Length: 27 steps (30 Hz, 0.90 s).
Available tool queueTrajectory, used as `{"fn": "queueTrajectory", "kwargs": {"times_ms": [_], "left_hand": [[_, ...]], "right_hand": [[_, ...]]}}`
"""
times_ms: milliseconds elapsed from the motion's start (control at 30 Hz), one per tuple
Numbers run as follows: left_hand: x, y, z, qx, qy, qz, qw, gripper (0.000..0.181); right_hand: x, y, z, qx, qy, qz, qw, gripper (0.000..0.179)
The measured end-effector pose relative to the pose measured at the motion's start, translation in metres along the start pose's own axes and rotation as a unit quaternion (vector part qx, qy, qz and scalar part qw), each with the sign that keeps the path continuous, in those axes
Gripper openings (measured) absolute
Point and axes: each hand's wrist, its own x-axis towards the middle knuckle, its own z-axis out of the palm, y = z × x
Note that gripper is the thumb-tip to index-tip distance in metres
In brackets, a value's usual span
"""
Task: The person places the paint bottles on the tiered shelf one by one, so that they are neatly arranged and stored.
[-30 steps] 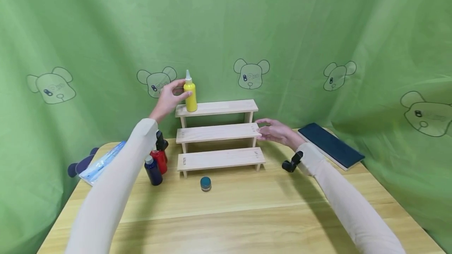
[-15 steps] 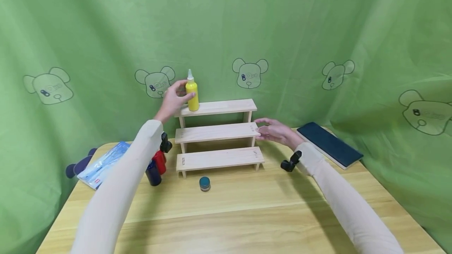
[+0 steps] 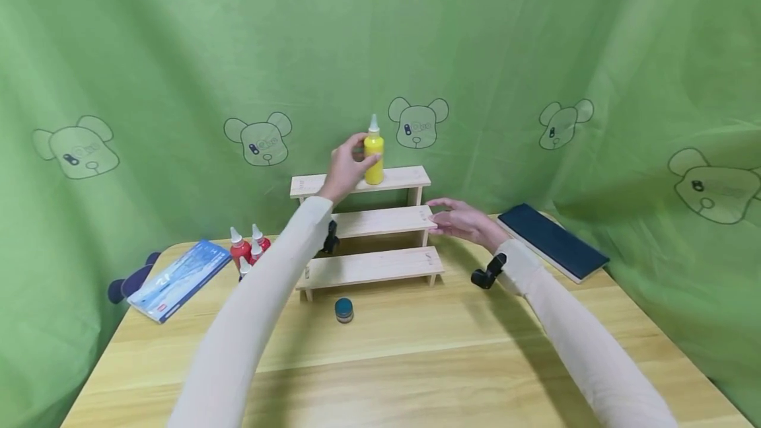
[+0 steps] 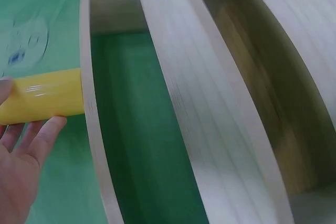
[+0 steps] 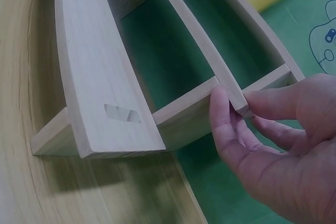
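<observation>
My left hand (image 3: 347,167) holds a yellow squeeze bottle (image 3: 374,157) with a pointed clear nozzle, thumb on one side and fingers round the other. The bottle is upright at the top board of a three-tier wooden shelf (image 3: 371,267), right of that board's middle. In the left wrist view the base of the yellow bottle (image 4: 47,95) meets the board's edge. My right hand (image 3: 466,222) is at the right end of the middle board. Seen from the right wrist, its thumb and fingers (image 5: 223,114) pinch that board's corner.
Several red and dark squeeze bottles (image 3: 240,248) stand left of the shelf, partly behind my left sleeve. A teal-lidded jar (image 3: 343,309) sits in front. A blue-and-white packet (image 3: 178,281) lies at left, a dark notebook (image 3: 549,240) at right. A green curtain (image 3: 499,51) hangs behind.
My left hand has carried the yellow bottle rightward along the top board, from its left end to past the middle. The red bottles' nozzles have come into sight. My right hand stays put.
</observation>
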Motion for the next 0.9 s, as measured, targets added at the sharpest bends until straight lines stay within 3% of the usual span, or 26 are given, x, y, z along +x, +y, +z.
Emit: {"fn": "queueTrajectory", "kwargs": {"times_ms": [167,367,567,800,900], "left_hand": [[0.009,0.004,0.022,0.003,-0.002,0.007,1.0000,0.056],[0.009,-0.001,0.029,0.027,0.004,0.020,0.9994,0.055],[0.007,0.001,0.027,0.042,0.001,0.010,0.9990,0.054],[0.001,0.014,0.020,0.078,-0.023,-0.028,0.9963,0.085],[-0.002,0.012,0.018,0.079,-0.024,-0.045,0.9956,0.084]], "right_hand": [[-0.001,0.001,0.002,0.010,-0.005,-0.008,0.9999,0.064],[-0.004,0.003,0.001,0.004,-0.005,-0.007,1.0000,0.062],[-0.004,0.004,0.002,0.008,-0.015,-0.002,0.9999,0.062],[-0.002,0.000,0.003,0.000,-0.002,0.006,1.0000,0.062],[-0.002,-0.001,0.002,0.002,-0.001,0.007,1.0000,0.063]]}}
